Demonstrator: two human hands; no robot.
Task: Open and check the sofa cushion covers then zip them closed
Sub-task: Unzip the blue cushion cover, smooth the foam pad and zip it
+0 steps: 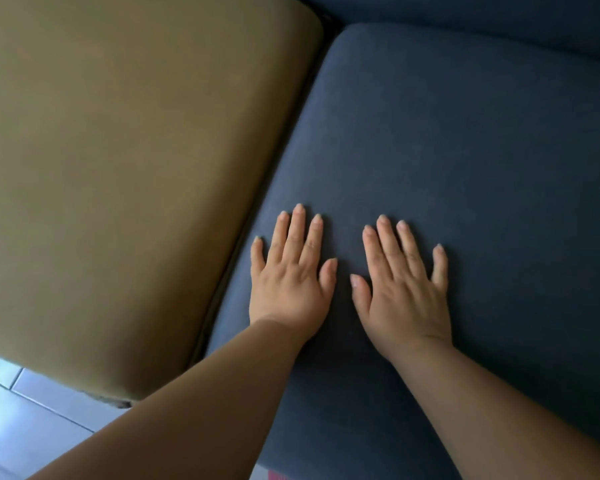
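On the near part of the navy seat cushion (465,140), left hand (290,289) and right hand (404,296) lie spread flat, pressing. No zip is visible; next, probably find it.

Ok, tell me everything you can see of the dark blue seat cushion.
The dark blue seat cushion is a flat pad in smooth, matte fabric with a rounded far-left corner. It lies beside the olive cushion on its left, a narrow dark gap between. The left hand and right hand rest palm down on it, fingers spread. No zip shows.
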